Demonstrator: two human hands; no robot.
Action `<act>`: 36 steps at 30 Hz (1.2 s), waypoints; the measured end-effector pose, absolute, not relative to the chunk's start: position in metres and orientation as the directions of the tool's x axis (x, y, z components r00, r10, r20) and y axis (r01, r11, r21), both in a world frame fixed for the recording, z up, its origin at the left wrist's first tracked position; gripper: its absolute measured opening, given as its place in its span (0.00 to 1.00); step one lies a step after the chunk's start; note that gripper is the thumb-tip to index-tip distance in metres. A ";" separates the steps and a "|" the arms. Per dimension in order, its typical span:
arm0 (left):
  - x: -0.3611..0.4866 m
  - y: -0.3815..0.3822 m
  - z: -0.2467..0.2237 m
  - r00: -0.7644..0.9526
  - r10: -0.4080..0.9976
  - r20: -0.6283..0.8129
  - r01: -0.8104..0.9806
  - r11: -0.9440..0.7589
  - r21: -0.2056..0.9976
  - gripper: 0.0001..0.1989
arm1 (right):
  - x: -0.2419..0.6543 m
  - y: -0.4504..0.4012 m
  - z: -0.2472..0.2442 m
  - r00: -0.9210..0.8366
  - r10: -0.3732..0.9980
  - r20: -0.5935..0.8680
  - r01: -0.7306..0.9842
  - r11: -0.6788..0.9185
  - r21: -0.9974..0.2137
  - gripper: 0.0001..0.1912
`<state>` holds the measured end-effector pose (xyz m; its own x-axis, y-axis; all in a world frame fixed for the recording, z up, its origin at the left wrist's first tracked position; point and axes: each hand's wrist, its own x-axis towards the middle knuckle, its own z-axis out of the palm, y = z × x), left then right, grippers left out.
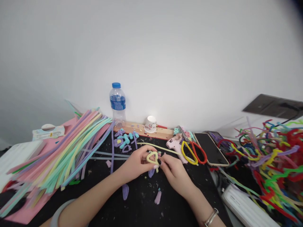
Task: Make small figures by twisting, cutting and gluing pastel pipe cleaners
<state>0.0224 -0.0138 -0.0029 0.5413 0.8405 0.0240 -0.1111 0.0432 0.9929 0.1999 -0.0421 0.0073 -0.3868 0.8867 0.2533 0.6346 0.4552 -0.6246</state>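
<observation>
A pale yellow pipe cleaner [151, 152], bent into a loop, is held up between my two hands over the black work surface. The fingers of my left hand [139, 162] pinch the loop from its left side. From the right, my right hand [174, 171] grips the same pipe cleaner near its lower end with thumb and forefinger. A purple looped piece [151, 172] shows just below the fingers. Closer to me lie a purple petal-shaped piece [125, 191] and a small pink tassel-like piece [157, 197]. Behind the hands stretches a straight yellow pipe cleaner [163, 147].
Left is a heap of pastel pipe cleaners [78, 148]; right, a bright tangle [272, 164]. Scissors [195, 153], a pink glue gun [176, 145] and a phone [210, 148] lie right of the hands. A bottle [117, 102] and paper cup [151, 124] stand by the wall.
</observation>
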 end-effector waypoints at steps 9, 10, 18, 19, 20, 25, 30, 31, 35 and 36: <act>0.023 -0.009 -0.005 0.494 0.868 -0.048 -0.156 0.142 0.977 0.15 | 0.196 -0.043 0.000 -0.260 0.923 0.283 0.557 0.383 -0.737 0.11; 0.023 -0.009 -0.006 0.496 0.867 -0.045 -0.154 0.139 0.978 0.15 | 0.196 -0.043 0.001 -0.270 0.922 0.279 0.534 0.384 -0.753 0.12; 0.023 -0.012 -0.003 0.557 0.830 0.021 -0.128 0.061 0.990 0.19 | 0.199 -0.039 -0.003 -0.301 0.943 0.142 0.313 0.238 -0.919 0.07; 0.023 -0.013 -0.002 0.560 0.828 0.022 -0.124 0.058 0.991 0.20 | 0.198 -0.039 -0.004 -0.302 0.945 0.126 0.275 0.213 -0.937 0.07; 0.023 -0.013 -0.002 0.565 0.825 0.022 -0.120 0.056 0.991 0.20 | 0.198 -0.038 -0.004 -0.304 0.946 0.115 0.238 0.193 -0.952 0.07; 0.023 -0.013 -0.005 0.575 0.818 0.011 -0.124 0.074 0.990 0.20 | 0.198 -0.038 0.000 -0.340 0.938 0.073 0.119 0.120 -0.986 0.07; 0.024 -0.011 -0.005 0.539 0.842 -0.019 -0.107 0.091 0.990 0.20 | 0.200 -0.038 0.001 -0.355 0.933 0.050 0.091 0.088 -0.992 0.07; 0.024 -0.011 -0.005 0.532 0.847 -0.023 -0.103 0.092 0.990 0.20 | 0.200 -0.037 0.001 -0.358 0.933 0.046 0.085 0.082 -0.993 0.06; 0.024 -0.011 -0.005 0.511 0.858 -0.049 -0.079 0.104 0.991 0.20 | 0.199 -0.037 0.002 -0.353 0.935 0.031 0.078 0.063 -0.995 0.06; 0.024 -0.011 -0.004 0.504 0.862 -0.057 -0.069 0.106 0.992 0.20 | 0.199 -0.037 0.003 -0.351 0.936 0.029 0.082 0.062 -0.995 0.06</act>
<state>0.0236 -0.0106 -0.0045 0.5041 0.8618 -0.0567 -0.0692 0.1058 0.9920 0.1987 -0.0366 0.0025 -0.3505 0.9361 0.0293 0.0818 0.0618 -0.9947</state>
